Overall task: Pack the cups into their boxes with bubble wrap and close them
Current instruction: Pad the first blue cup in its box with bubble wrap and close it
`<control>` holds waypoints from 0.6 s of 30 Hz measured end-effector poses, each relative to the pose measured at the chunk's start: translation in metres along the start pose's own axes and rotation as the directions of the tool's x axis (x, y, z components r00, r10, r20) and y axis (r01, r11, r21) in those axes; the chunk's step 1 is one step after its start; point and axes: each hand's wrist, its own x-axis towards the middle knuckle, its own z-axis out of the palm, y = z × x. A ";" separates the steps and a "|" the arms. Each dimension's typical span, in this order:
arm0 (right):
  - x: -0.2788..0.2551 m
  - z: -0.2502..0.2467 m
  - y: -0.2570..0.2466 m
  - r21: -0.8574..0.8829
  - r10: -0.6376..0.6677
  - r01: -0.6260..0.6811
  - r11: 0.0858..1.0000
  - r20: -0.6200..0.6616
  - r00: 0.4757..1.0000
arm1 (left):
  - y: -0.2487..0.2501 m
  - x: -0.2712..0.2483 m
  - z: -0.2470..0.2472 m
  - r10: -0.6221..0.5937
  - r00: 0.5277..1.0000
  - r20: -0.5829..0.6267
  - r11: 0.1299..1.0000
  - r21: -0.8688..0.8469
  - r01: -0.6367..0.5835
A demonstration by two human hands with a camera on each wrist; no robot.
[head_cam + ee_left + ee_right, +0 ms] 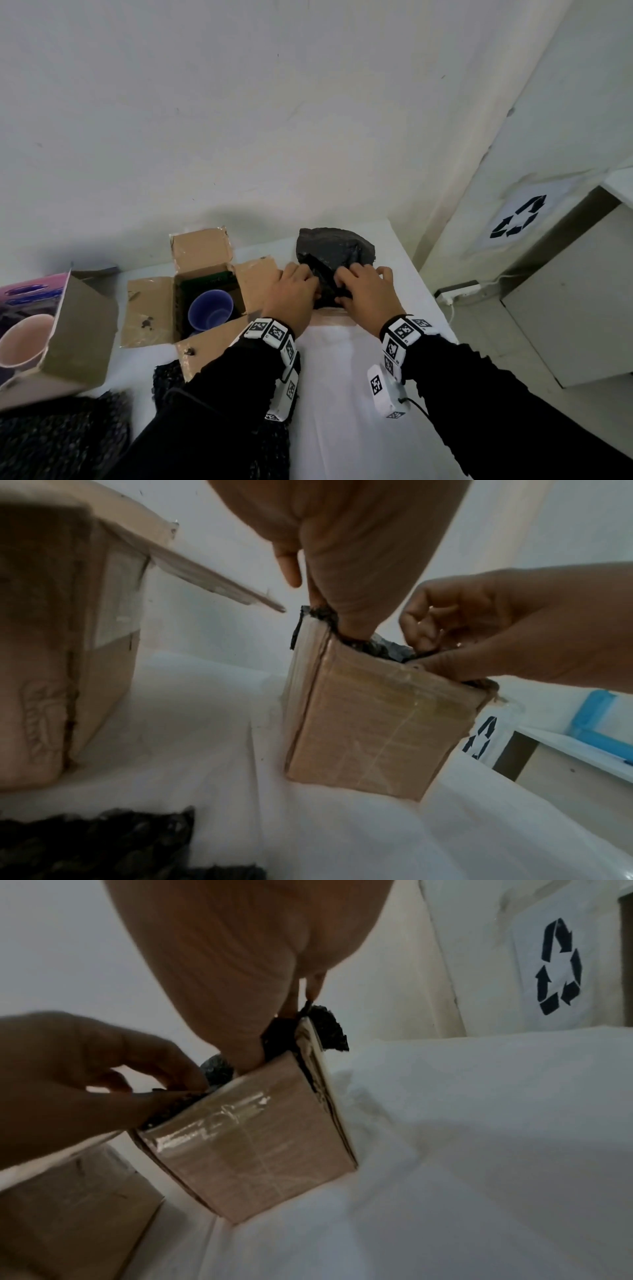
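Head view: small cardboard box point(369, 723) stands near table point(359, 394) far right edge, bare white cloth in front; L hand point(294, 291) & R hand point(370, 291) fingers curled, pinching crinkly black bubble wrap point(337, 251) into its top; open box point(150, 308) w/ smooth blue cup point(210, 310) just left; taped, glossy sides.

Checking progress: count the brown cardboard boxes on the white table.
3: the taped cardboard box under both hands, the open-flapped box holding a blue cup, and the tipped box far left. Others may be hidden.
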 end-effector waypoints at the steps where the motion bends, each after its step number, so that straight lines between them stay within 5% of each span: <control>1: -0.002 0.002 0.001 0.013 -0.017 0.018 1.000 -0.047 0.999 | -0.004 0.002 0.000 0.040 0.999 -0.020 0.998 -0.040 -0.041; 6: -0.014 0.001 0.016 0.119 -0.218 0.220 0.968 -0.027 0.976 | -0.018 -0.004 0.001 0.302 0.953 0.002 0.945 -0.134 -0.299; 10: -0.013 0.009 0.022 -0.003 -0.299 0.300 0.954 0.071 0.952 | -0.025 -0.010 0.003 0.410 0.911 0.045 0.908 0.072 -0.413; 18: -0.019 0.022 0.016 -0.149 -0.316 0.311 0.939 -0.006 0.949 | -0.016 -0.013 0.005 0.339 0.941 -0.020 0.916 0.235 -0.325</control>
